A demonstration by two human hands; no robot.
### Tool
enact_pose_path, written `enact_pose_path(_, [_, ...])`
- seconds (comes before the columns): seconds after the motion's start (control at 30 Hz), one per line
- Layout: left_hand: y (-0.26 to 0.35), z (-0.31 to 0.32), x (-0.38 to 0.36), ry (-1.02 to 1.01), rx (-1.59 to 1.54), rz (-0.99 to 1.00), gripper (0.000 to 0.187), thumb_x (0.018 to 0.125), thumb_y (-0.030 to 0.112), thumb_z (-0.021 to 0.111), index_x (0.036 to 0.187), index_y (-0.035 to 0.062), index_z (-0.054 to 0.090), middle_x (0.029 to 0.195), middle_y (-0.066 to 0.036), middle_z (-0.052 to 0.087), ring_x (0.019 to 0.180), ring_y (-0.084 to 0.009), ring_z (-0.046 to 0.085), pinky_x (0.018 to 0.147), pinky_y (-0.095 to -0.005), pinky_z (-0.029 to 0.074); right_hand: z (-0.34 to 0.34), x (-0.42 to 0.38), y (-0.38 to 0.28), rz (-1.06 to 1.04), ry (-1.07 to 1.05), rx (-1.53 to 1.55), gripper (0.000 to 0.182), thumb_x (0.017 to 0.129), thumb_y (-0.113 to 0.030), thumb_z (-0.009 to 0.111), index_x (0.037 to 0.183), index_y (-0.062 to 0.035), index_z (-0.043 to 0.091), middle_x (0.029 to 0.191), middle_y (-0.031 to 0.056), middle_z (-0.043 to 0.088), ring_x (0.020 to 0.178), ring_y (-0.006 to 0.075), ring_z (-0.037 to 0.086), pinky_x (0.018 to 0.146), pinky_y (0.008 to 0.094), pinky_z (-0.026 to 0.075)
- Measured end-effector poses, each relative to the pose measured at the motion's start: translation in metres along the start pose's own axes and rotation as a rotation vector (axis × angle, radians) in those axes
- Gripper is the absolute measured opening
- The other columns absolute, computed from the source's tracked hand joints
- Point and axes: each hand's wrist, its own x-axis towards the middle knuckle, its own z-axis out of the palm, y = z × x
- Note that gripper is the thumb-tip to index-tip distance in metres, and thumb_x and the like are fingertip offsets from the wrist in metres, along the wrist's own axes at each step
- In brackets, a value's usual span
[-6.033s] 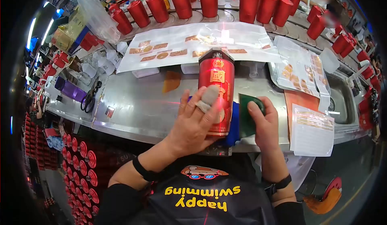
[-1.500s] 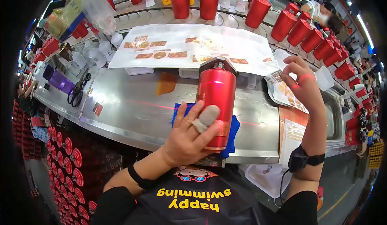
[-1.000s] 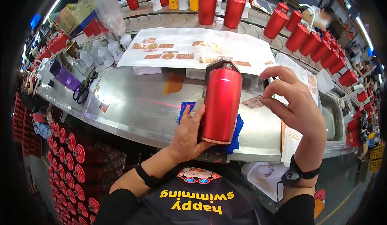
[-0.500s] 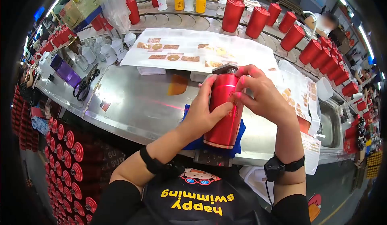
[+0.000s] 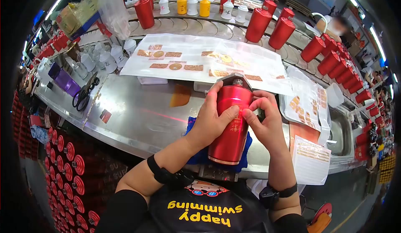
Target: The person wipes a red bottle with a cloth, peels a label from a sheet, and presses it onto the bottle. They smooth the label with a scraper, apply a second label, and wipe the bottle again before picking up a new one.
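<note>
Glossy red cylindrical metal bottle (image 5: pixel 232 124) lying on its side on a blue cloth (image 5: pixel 196 155), gold lettering facing up, neck pointing away.

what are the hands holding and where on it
Both hands grip the red bottle around its upper body: left hand on its left side, right hand on its right.

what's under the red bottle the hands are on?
A blue cloth lies under the red bottle, showing at both sides, on the steel counter. The left hand and right hand grip the bottle; the cloth's middle is covered.
</note>
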Motion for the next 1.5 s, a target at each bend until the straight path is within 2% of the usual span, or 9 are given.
enact_pose_path(0.17, [0.001, -0.002, 0.005, -0.005, -0.008, -0.014, 0.078, 0.093, 0.033, 0.067, 0.146, -0.0083, 0.027, 0.138, -0.03, 0.045, 0.128, -0.0356, 0.048, 0.108, -0.0402, 0.038, 0.006, 0.006, 0.006, 0.051, 0.022, 0.067, 0.021, 0.085, -0.02, 0.076, 0.086, -0.0058, 0.06, 0.12, 0.0161, 0.056, 0.093, 0.0197, 0.057, 0.067, 0.0271, 0.047])
enact_pose_path(0.3, [0.003, -0.005, 0.006, -0.032, -0.04, -0.039, 0.081, 0.092, 0.036, 0.068, 0.146, -0.0088, 0.027, 0.139, -0.029, 0.043, 0.13, -0.0356, 0.047, 0.11, -0.0401, 0.036, 0.011, 0.005, 0.016, 0.008, 0.049, 0.078, 0.022, 0.085, -0.021, 0.076, 0.086, -0.0058, 0.06, 0.12, 0.0171, 0.056, 0.1, 0.0236, 0.057, 0.076, 0.0303, 0.047])
enact_pose_path(0.4, [0.008, -0.002, 0.001, -0.043, 0.082, 0.076, 0.085, 0.091, 0.038, 0.069, 0.146, -0.0091, 0.025, 0.141, -0.029, 0.041, 0.131, -0.0353, 0.045, 0.111, -0.0399, 0.035, 0.008, 0.001, 0.011, 0.012, 0.033, 0.094, 0.022, 0.085, -0.021, 0.076, 0.087, -0.006, 0.059, 0.121, 0.0178, 0.055, 0.108, 0.0276, 0.056, 0.085, 0.0341, 0.046])
enact_pose_path(0.47, [0.011, -0.003, 0.002, -0.055, 0.061, 0.032, 0.086, 0.091, 0.038, 0.07, 0.147, -0.0091, 0.024, 0.142, -0.029, 0.039, 0.132, -0.0348, 0.044, 0.111, -0.0398, 0.035, 0.01, 0.0, 0.005, 0.09, 0.027, 0.178, 0.022, 0.085, -0.02, 0.076, 0.088, -0.0061, 0.059, 0.121, 0.0182, 0.055, 0.113, 0.0301, 0.055, 0.092, 0.0365, 0.044])
enact_pose_path(0.57, [0.004, -0.003, 0.004, -0.059, 0.001, 0.007, 0.088, 0.09, 0.037, 0.071, 0.147, -0.0091, 0.023, 0.143, -0.029, 0.038, 0.133, -0.0343, 0.043, 0.111, -0.0398, 0.034, 0.013, 0.0, 0.014, 0.047, 0.035, 0.153, 0.022, 0.085, -0.02, 0.076, 0.088, -0.0065, 0.059, 0.123, 0.0184, 0.054, 0.115, 0.0308, 0.054, 0.096, 0.0377, 0.042])
enact_pose_path(1.1, [0.006, -0.007, 0.007, -0.087, -0.018, 0.002, 0.088, 0.092, 0.037, 0.069, 0.148, -0.0112, 0.021, 0.146, -0.03, 0.035, 0.136, -0.034, 0.039, 0.114, -0.0395, 0.031, 0.015, -0.001, 0.019, 0.052, 0.042, 0.194, 0.024, 0.085, -0.021, 0.076, 0.09, -0.0067, 0.058, 0.125, 0.0185, 0.052, 0.116, 0.0296, 0.053, 0.097, 0.0367, 0.042])
enact_pose_path(1.2, [0.0, -0.004, 0.007, -0.077, -0.124, -0.02, 0.087, 0.092, 0.037, 0.068, 0.147, -0.0116, 0.022, 0.146, -0.03, 0.035, 0.137, -0.0346, 0.038, 0.114, -0.0401, 0.03, 0.015, -0.001, 0.017, 0.092, 0.041, 0.227, 0.024, 0.085, -0.021, 0.076, 0.09, -0.0065, 0.058, 0.126, 0.0181, 0.052, 0.116, 0.0293, 0.052, 0.097, 0.037, 0.041])
enact_pose_path(1.4, [0.013, -0.007, 0.001, -0.11, 0.137, 0.057, 0.096, 0.088, 0.041, 0.072, 0.148, -0.0109, 0.018, 0.148, -0.03, 0.03, 0.14, -0.0366, 0.034, 0.115, -0.0421, 0.028, 0.014, -0.004, 0.016, 0.067, 0.047, 0.189, 0.026, 0.084, -0.022, 0.078, 0.092, -0.0065, 0.058, 0.127, 0.0188, 0.052, 0.118, 0.0293, 0.051, 0.097, 0.0367, 0.042])
enact_pose_path(1.5, [0.015, -0.007, -0.001, -0.128, 0.082, 0.011, 0.1, 0.086, 0.042, 0.074, 0.149, -0.0104, 0.016, 0.149, -0.03, 0.029, 0.14, -0.0372, 0.033, 0.116, -0.0424, 0.027, 0.012, -0.006, 0.015, 0.047, 0.039, 0.164, 0.028, 0.083, -0.022, 0.078, 0.093, -0.0067, 0.058, 0.128, 0.0196, 0.051, 0.119, 0.0294, 0.051, 0.097, 0.0364, 0.042])
